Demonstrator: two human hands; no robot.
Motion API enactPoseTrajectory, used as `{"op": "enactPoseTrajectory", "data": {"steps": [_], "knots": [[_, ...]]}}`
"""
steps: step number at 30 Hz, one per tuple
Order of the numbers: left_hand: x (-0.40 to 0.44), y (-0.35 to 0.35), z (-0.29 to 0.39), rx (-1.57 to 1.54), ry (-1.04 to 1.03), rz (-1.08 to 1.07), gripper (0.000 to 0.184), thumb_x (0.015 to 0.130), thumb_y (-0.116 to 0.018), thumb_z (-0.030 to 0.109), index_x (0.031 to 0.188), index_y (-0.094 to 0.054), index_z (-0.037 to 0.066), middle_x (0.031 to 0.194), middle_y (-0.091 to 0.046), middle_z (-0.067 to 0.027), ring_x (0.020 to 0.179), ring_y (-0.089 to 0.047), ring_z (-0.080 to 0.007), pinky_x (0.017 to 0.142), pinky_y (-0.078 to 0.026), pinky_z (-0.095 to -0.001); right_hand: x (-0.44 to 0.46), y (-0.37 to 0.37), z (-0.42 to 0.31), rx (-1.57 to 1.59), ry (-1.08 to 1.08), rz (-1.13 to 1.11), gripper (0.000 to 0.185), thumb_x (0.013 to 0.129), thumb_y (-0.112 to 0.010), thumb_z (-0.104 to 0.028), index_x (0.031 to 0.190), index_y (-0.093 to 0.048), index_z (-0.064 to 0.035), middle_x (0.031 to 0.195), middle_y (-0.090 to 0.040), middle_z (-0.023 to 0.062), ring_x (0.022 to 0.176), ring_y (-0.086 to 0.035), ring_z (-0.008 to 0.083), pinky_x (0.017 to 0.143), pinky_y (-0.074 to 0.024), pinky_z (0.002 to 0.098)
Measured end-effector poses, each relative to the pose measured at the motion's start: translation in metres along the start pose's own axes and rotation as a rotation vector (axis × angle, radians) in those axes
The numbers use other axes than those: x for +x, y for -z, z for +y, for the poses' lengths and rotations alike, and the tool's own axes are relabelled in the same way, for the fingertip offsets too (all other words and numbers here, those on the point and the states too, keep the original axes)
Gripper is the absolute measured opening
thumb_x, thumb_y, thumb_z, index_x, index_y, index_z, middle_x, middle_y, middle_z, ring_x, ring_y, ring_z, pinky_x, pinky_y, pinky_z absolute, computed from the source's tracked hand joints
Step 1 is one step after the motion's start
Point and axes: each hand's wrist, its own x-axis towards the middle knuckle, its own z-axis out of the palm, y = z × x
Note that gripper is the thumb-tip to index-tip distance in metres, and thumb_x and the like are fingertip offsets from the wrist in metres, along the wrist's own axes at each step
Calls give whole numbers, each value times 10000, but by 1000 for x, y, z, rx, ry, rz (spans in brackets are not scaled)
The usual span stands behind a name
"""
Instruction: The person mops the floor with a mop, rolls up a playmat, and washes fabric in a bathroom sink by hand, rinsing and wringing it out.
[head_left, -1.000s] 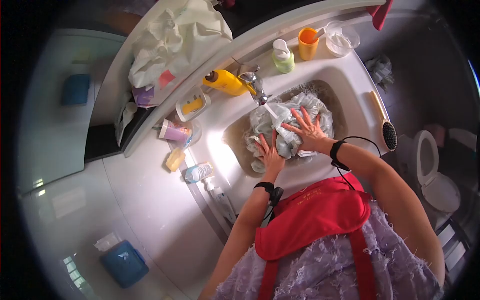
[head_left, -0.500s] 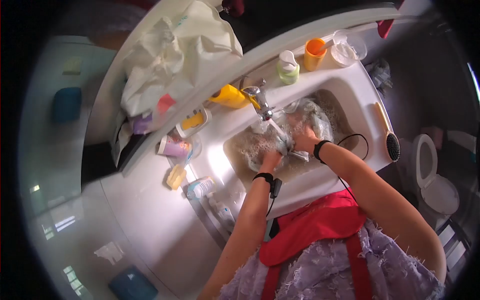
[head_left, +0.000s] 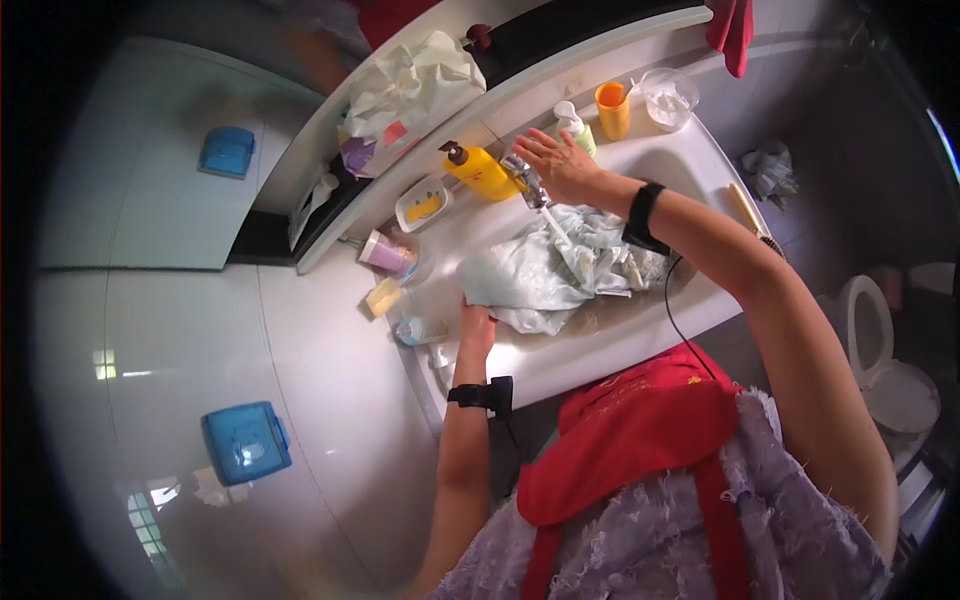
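Observation:
A pale, wet cloth (head_left: 535,275) lies bunched across the white sink (head_left: 690,175), with grey water along its near side. My left hand (head_left: 478,322) is closed on the cloth's left end, its fingers mostly hidden under the fabric. Over the chrome faucet (head_left: 535,190) is my right hand (head_left: 562,168), fingers stretched out and holding nothing. The palm is at the faucet's handle, though I cannot tell how firmly it touches. A stream of water (head_left: 556,228) falls from the spout onto the cloth.
Behind the sink stand a yellow pump bottle (head_left: 484,174), a green-white pump bottle (head_left: 574,130), an orange cup (head_left: 612,112) and a clear bowl (head_left: 668,100). Left are a soap dish (head_left: 424,204), a pink-purple cup (head_left: 388,254) and a sponge (head_left: 383,297). A hairbrush (head_left: 745,208) lies right.
My right hand has let go of the cloth and moved up to the faucet, opening out. My left hand has drawn the cloth leftward and up out of the soapy water. The view has shifted.

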Motion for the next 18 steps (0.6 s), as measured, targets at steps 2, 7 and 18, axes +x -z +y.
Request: {"op": "enactPoseTrajectory", "data": {"steps": [2,7,18], "knots": [[-14,-3,17,-20,-120,-113,471,967,-535,290,1361,-395,74,1286,-525,-49,1135,-539,-194,942,-451,-357,6,-12,6,-74,25,-6,782,792,-638,-155,1477,-267,-97,1554,-243,71,1429,-240,238,1116,-255,528],[-53,-53,82,-56,-235,-110,451,1006,-429,339,1354,-435,51,1370,-485,-78,1250,-463,-226,1073,-351,-394,-21,-11,14,39,-32,-195,849,755,-708,-184,1476,-268,-97,1573,-184,67,1421,-256,240,1107,-299,510],[-134,-162,245,-162,-515,-154,444,965,-437,313,1299,-503,28,1348,-514,-121,1233,-488,-301,1056,-369,-502,-159,78,40,545,-49,-486,1072,715,-793,-252,1518,-92,-138,1454,-343,249,1327,-375,365,1115,-299,413]]}}
